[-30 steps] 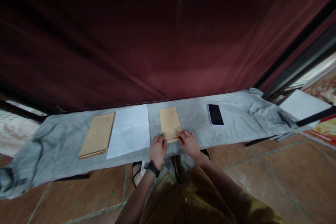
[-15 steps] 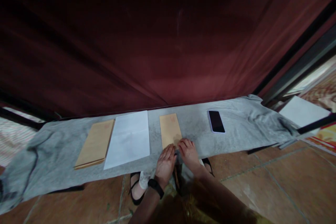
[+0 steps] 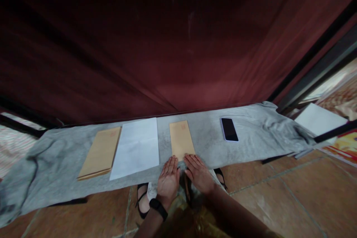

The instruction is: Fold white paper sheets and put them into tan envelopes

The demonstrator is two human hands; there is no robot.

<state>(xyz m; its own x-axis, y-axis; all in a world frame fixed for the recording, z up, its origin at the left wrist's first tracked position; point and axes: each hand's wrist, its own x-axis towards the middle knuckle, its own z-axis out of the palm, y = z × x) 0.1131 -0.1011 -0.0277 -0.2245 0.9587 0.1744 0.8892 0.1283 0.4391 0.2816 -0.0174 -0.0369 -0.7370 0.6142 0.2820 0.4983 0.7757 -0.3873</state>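
1. The brown envelope (image 3: 181, 139) lies flat on the cloth-covered counter (image 3: 208, 130), its short near end toward the person; a small reddish mark shows near its far right corner.
2. The person's left hand (image 3: 169, 178) is spread flat, palm down, fingers straight and close together, with its fingertips on the left part of the envelope's near end. It has hold of nothing.
3. The right hand (image 3: 199, 174) is also flat and palm down, its fingertips on the right part of that same end, its thumb angled toward the left hand. It grips nothing either.
4. A dark wristband (image 3: 158, 209) circles the left wrist, nearer the person than the envelope.
5. Just left of the envelope lies a white sheet of paper (image 3: 136, 148).
6. Farther left of the envelope, beyond the paper, is a brown stack of envelopes (image 3: 100, 152).
7. Right of the envelope, well apart from it, lies a phone (image 3: 229, 129) with a dark screen and pale purple edge.
8. Behind the envelope hangs a dark red curtain (image 3: 178, 63).
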